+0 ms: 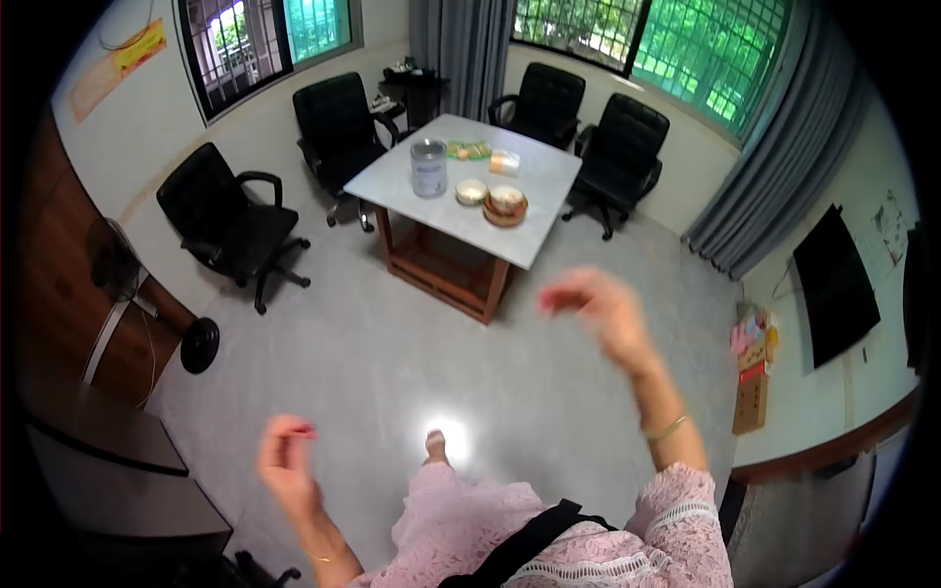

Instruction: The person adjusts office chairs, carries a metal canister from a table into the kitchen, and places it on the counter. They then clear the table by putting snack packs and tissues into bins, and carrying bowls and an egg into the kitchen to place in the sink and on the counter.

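Note:
My left hand (288, 463) hangs in the air at the lower left, fingers loosely bent and apart, with no object visible in it. Red shows at its fingertips, likely nail colour. Raised over the floor at centre right is my right hand (606, 312), smeared by motion, with red at its fingertips too; its grip is unclear. Beyond it stands a marble-topped table (392, 181). On the table are a large grey tin (428, 169), a pale bowl (470, 192), another bowl (506, 200) on a brown base, a green packet (469, 150) and a white-and-orange pack (505, 162).
Black office chairs (230, 216) stand around the table. At the left are a fan (113, 257) with a round base and a dark desk (98, 441). Cardboard boxes (752, 397) and a wall screen (835, 284) are on the right. Grey floor (343, 363) lies between me and the table.

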Available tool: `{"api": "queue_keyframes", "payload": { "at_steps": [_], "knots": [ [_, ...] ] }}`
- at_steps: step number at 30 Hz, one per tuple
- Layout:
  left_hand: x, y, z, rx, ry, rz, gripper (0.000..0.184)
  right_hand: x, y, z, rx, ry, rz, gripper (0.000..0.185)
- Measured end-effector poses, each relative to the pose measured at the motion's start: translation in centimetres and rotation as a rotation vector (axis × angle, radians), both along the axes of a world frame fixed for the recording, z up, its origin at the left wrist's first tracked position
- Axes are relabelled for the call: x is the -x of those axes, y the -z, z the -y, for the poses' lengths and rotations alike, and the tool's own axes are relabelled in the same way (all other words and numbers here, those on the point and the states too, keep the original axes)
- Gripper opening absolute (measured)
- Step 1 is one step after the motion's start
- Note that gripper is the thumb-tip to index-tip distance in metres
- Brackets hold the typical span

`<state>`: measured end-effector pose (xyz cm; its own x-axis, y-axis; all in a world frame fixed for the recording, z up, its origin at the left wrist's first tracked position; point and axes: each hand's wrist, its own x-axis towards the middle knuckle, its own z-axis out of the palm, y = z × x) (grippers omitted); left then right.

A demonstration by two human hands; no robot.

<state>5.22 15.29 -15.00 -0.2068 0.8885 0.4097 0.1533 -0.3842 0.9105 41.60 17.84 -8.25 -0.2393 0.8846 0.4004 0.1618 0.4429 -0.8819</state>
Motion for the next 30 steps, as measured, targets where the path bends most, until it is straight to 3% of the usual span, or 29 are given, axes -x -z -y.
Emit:
{"api": "queue_keyframes", "payload": {
  "at_steps": [3,5,6,8,10,11,13,17,19,22,30],
  "knots": [
    [-1.7,4.5,-4.3,0.409,0.297,0.155,0.012,0.8,13.9,-4.7,0.517,-0.151,0.261,0.024],
    [-2.6,4.9,-6.9,0.471,0.534,0.244,0.016,-0.3,20.1,-4.2,0.698,-0.182,0.564,0.027],
    [-2.9,3.9,-8.7,0.476,0.533,0.245,0.016,-1.6,23.6,-3.7,0.759,-0.24,0.69,0.026],
    [-3.3,0.7,-12.5,0.266,0.979,0.137,0.016,-2.5,24.4,-3.3,1.077,-0.457,0.848,0.024],
    [-4.4,-1.3,-16.6,-0.087,1.367,0.352,0.014,-2.8,24.0,-2.1,1.49,-0.425,0.454,0.023],
    [-5.4,-2.5,-18.6,-0.071,1.382,0.351,0.014,-3.2,25.0,-1.7,1.499,-0.421,0.433,0.023],
    [-7.8,-4.6,-22.0,-0.395,1.857,0.576,0.018,-4.4,26.8,-1.2,1.562,-0.597,0.235,0.027],
    [-11.6,-6.4,-28.4,-0.626,1.98,0.43,0.032,-5.8,24.6,-4.6,1.728,-0.576,0.045,0.033],
    [-13.6,-6.8,-31.0,-0.687,2.056,0.594,0.03,-6.5,22.0,-8.8,1.933,-0.46,-0.023,0.037],
    [-16.2,-8.9,-36.1,-0.685,2.1,0.445,0.028,-9.5,26.9,-9.8,1.783,-0.526,-0.153,0.041],
    [-20.9,-8.4,-48.2,-0.698,1.954,0.267,0.026,-14.0,28.9,-19.1,1.84,-0.522,-0.163,0.038]
  ]
}}
